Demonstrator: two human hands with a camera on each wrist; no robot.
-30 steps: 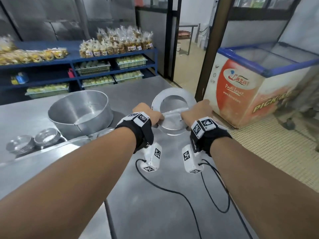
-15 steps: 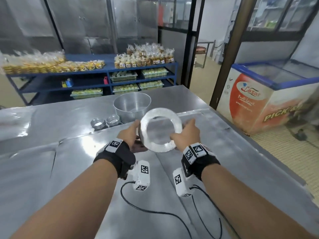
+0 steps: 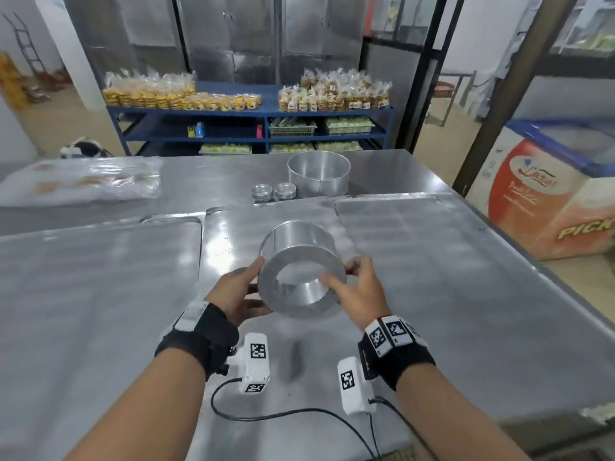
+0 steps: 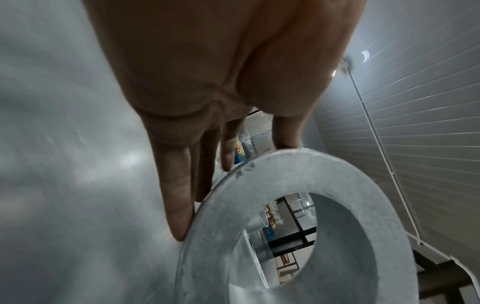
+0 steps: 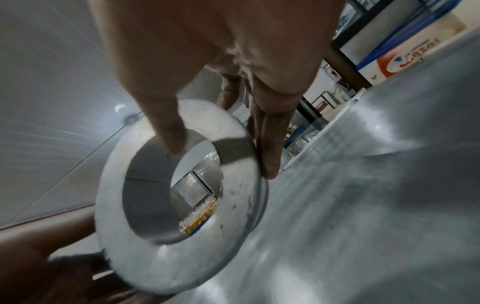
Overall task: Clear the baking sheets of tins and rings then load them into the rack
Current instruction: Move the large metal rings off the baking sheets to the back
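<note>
A metal ring mould (image 3: 299, 241) with a wide flat flange hangs tilted above the middle baking sheet (image 3: 229, 234), its opening turned toward me. My left hand (image 3: 246, 289) holds its left edge, thumb on top and fingers underneath. My right hand (image 3: 342, 277) pinches the right edge, thumb on the flange and fingers behind the wall. In the left wrist view the fingers (image 4: 179, 205) lie along the ring mould's (image 4: 298, 185) rim. The right wrist view shows the thumb (image 5: 171, 139) pressed on the ring mould's (image 5: 161, 257) flange. Baking sheets lie at left (image 3: 100, 277) and right (image 3: 416, 244).
A large round tin (image 3: 317, 176) and two small tins (image 3: 263, 191) stand on the steel table beyond the sheets. A plastic bag (image 3: 83, 181) lies at far left. A chest freezer (image 3: 549, 194) stands right of the table, blue shelves (image 3: 249, 128) behind it.
Both hands lifted the ring from the far right end of the table, brought it back toward me and tipped it from flat to opening-forward. My view swung left and up.
</note>
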